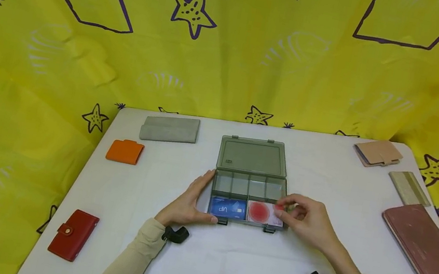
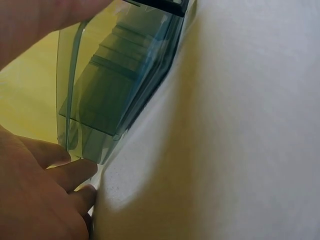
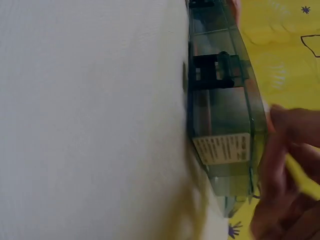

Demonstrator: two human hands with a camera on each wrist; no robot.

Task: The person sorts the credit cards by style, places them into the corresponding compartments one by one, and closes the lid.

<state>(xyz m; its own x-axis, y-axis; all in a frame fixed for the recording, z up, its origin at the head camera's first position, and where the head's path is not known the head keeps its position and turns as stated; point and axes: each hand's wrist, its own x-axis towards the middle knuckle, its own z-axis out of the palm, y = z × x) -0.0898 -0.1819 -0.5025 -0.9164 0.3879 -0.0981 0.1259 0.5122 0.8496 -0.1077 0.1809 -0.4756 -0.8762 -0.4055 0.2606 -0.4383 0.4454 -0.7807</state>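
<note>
A translucent grey-green compartment box (image 1: 232, 186) lies on the table with its lid (image 1: 253, 157) folded back. In its front left compartment is a blue card (image 1: 229, 208) marked VIP. A white card with a red round pattern (image 1: 259, 212) lies in the front right one. My left hand (image 1: 189, 202) holds the box by its left side, thumb at the front edge, fingers (image 2: 75, 172) against its end. At the right rim, my right hand (image 1: 307, 218) pinches the right end of the red-patterned card between thumb and index finger; the fingertips partly hide it.
An orange card holder (image 1: 125, 151), a grey wallet (image 1: 170, 129) and a red snap wallet (image 1: 73, 234) lie to the left. On the right are a tan wallet (image 1: 378, 152), a beige striped wallet (image 1: 409, 187) and a large maroon wallet (image 1: 428, 252). A yellow patterned cloth (image 1: 231, 70) hangs behind the table.
</note>
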